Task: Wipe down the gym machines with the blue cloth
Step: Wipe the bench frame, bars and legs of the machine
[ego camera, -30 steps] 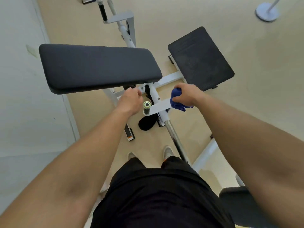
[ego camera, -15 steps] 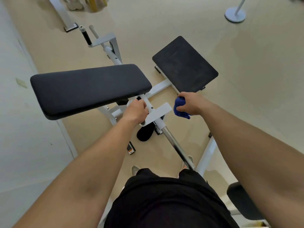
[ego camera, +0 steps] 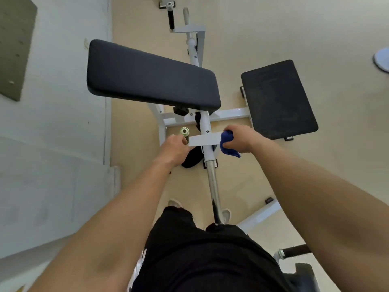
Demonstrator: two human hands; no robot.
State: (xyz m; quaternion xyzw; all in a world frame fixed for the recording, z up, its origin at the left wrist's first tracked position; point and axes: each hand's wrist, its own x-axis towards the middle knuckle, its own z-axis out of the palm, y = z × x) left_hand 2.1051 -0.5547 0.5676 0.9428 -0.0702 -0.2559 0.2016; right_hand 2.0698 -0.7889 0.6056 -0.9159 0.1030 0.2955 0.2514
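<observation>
Head view: the right hand [ego camera: 242, 141] clutches the bunched blue cloth [ego camera: 226, 145], now back against the right end of the white cross plate [ego camera: 203, 140]. The left hand [ego camera: 173, 151] apparently grips its left end, uncovering the brass peg [ego camera: 184, 131]. Wiping likely resumes here.

Pale wall [ego camera: 52, 144] with grey panel [ego camera: 14, 49] beside beige floor [ego camera: 294, 28].

Black shorts [ego camera: 210, 260], pale shoes [ego camera: 226, 213]

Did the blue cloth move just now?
Yes. The blue cloth slid left to touch the white crossbar's right end; a gap separated them before.
</observation>
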